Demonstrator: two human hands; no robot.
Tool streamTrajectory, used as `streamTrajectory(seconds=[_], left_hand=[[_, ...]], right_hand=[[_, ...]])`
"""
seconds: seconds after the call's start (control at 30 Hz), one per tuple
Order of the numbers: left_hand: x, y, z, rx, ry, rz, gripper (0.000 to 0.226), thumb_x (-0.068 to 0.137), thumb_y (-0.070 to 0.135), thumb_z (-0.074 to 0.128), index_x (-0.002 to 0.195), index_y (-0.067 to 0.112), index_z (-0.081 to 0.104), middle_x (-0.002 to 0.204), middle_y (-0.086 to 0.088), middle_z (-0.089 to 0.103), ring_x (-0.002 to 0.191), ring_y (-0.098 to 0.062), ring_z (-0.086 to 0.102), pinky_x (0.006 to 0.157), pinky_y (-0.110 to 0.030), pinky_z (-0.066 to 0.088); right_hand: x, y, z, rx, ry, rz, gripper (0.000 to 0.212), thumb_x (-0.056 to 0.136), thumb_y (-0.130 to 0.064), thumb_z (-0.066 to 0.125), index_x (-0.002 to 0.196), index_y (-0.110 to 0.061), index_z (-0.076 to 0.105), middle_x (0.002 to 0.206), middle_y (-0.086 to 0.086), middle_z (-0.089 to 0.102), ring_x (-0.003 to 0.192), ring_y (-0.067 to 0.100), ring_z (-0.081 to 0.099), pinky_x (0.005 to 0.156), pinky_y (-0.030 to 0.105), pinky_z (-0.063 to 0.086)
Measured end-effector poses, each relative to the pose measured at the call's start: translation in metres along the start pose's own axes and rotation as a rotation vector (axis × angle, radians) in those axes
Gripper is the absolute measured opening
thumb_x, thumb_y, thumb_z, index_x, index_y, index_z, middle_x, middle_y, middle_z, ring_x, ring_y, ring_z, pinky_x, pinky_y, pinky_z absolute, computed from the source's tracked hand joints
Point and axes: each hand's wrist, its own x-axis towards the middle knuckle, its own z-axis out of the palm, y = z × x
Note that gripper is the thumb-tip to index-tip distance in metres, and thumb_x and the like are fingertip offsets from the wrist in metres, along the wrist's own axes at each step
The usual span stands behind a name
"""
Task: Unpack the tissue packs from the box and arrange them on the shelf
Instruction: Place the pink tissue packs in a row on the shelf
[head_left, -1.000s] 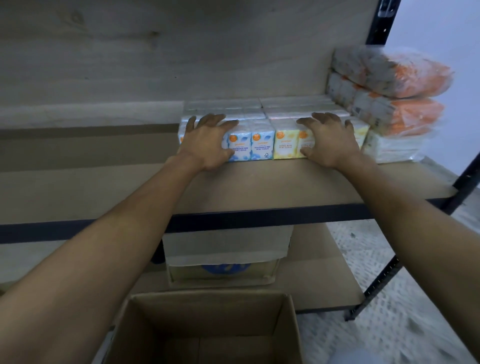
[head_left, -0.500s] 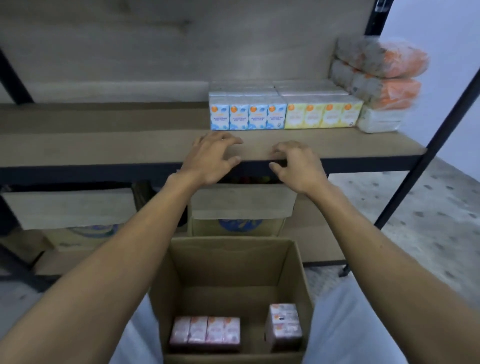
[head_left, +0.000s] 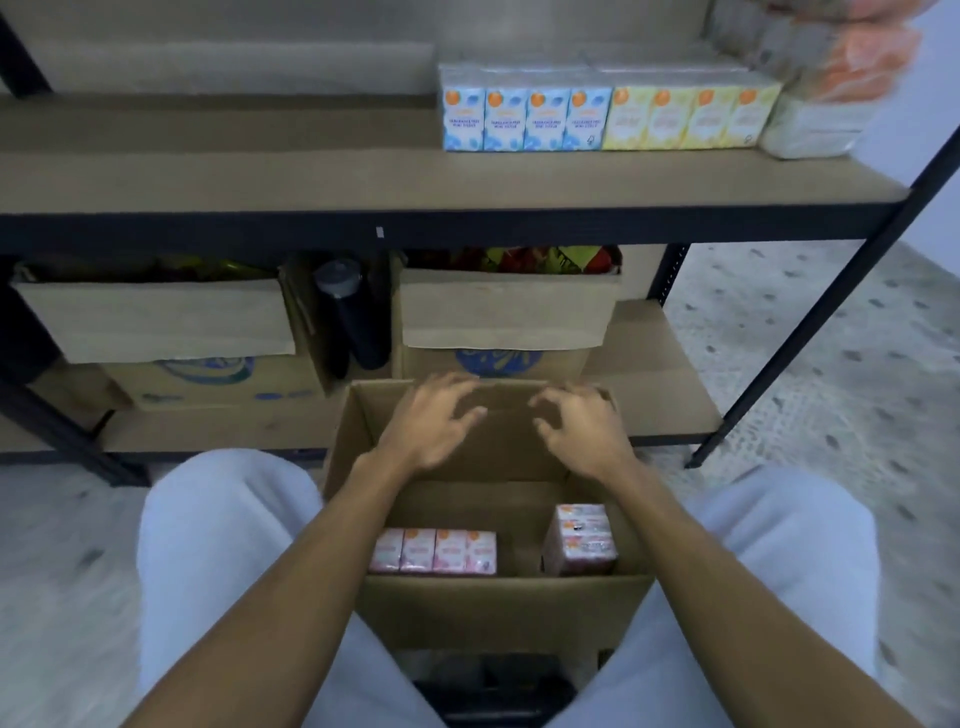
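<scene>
- Left hand (head_left: 431, 431): held palm down over the far half of the open brown cardboard box (head_left: 498, 608). Its grip is wide, with the fingers spread and loosely bent, holding nothing.
- Right hand (head_left: 584, 434): over the same opening, to the right of the left hand and apart from it. Its grip is also wide, with bent, spread fingers, and it is empty.
- Open brown cardboard box: stands between the person's pale-trousered knees (head_left: 218, 545), just in front of the lower shelf (head_left: 665, 395).
- Pink tissue pack row (head_left: 434, 551): a block showing four pink-and-white faces, lying on the box bottom at the near left.
- Second pink tissue block (head_left: 581, 540): in the near right corner of the box, rising higher than the row, with a gap between the two.
- Blue tissue packs (head_left: 524, 119): four blue-and-white faces side by side on the brown upper shelf board (head_left: 260, 176), right of centre.
- Yellow tissue packs (head_left: 685, 118): four faces, touching the blue ones on their right, with fronts in line.
- Clear-wrapped orange-and-white bundles (head_left: 831, 78): stacked at the right end of the upper shelf board, just beside the yellow packs, and blurred.
- Lower shelf: carries a left cardboard carton (head_left: 156, 322) and a right cardboard carton (head_left: 509, 312), both open and printed in blue. A dark cylindrical bottle (head_left: 353, 312) stands between them. The contents of the cartons are too dim to tell.
- Speckled pale floor (head_left: 831, 389): extends to the right of the black metal shelf post (head_left: 810, 332).
</scene>
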Motion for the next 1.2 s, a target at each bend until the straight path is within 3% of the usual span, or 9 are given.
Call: streamTrajectory(seconds=[0.13, 0.37, 0.6, 0.8, 0.9, 1.2], left_hand=[[-0.018, -0.028, 0.042, -0.002, -0.271, -0.143, 0.048, 0.096, 0.044, 0.047, 0.142, 0.034, 0.04, 0.151, 0.0, 0.037, 0.14, -0.023, 0.031, 0.114, -0.05, 0.025], [-0.029, -0.077, 0.103, 0.015, -0.556, -0.334, 0.059, 0.096, 0.048, 0.045, 0.148, 0.025, 0.031, 0.157, -0.005, 0.026, 0.142, -0.027, 0.026, 0.114, -0.041, 0.023], [-0.028, -0.126, 0.156, 0.008, -0.681, -0.349, 0.065, 0.091, 0.048, 0.055, 0.148, 0.026, 0.033, 0.156, -0.003, 0.029, 0.141, -0.024, 0.029, 0.114, -0.034, 0.026], [-0.026, -0.161, 0.192, 0.01, -0.846, -0.328, 0.077, 0.084, 0.056, 0.059, 0.15, 0.036, 0.025, 0.159, 0.005, 0.02, 0.144, -0.019, 0.019, 0.118, -0.038, 0.018], [-0.034, -0.171, 0.202, 0.023, -0.852, -0.329, 0.081, 0.079, 0.052, 0.067, 0.148, 0.037, 0.028, 0.156, 0.008, 0.027, 0.142, -0.017, 0.025, 0.116, -0.031, 0.02], [-0.036, -0.177, 0.215, -0.041, -0.832, -0.428, 0.076, 0.074, 0.048, 0.075, 0.141, 0.032, 0.043, 0.15, 0.002, 0.038, 0.134, -0.02, 0.037, 0.109, -0.029, 0.03]], right_hand=[[-0.009, 0.019, 0.046, -0.039, -0.237, 0.132, 0.037, 0.091, -0.036, 0.057, 0.127, -0.029, 0.054, 0.142, 0.007, 0.047, 0.132, 0.026, 0.039, 0.106, 0.042, 0.036], [-0.003, 0.043, 0.093, -0.116, -0.45, 0.238, 0.048, 0.09, -0.047, 0.056, 0.131, -0.024, 0.051, 0.135, 0.006, 0.051, 0.128, 0.029, 0.042, 0.106, 0.047, 0.03], [0.001, 0.059, 0.133, -0.31, -0.663, 0.306, 0.059, 0.08, -0.062, 0.058, 0.123, -0.022, 0.058, 0.132, 0.01, 0.055, 0.125, 0.03, 0.044, 0.105, 0.044, 0.028], [0.013, 0.059, 0.146, -0.36, -0.751, 0.328, 0.051, 0.077, -0.051, 0.068, 0.117, -0.02, 0.06, 0.125, 0.007, 0.058, 0.119, 0.029, 0.049, 0.102, 0.042, 0.032], [0.019, 0.061, 0.15, -0.392, -0.799, 0.345, 0.054, 0.075, -0.049, 0.073, 0.117, -0.019, 0.059, 0.123, 0.007, 0.059, 0.117, 0.029, 0.052, 0.104, 0.043, 0.033], [0.024, 0.065, 0.153, -0.395, -0.856, 0.341, 0.043, 0.073, -0.031, 0.08, 0.11, -0.017, 0.062, 0.12, 0.008, 0.059, 0.115, 0.029, 0.054, 0.105, 0.047, 0.034]])
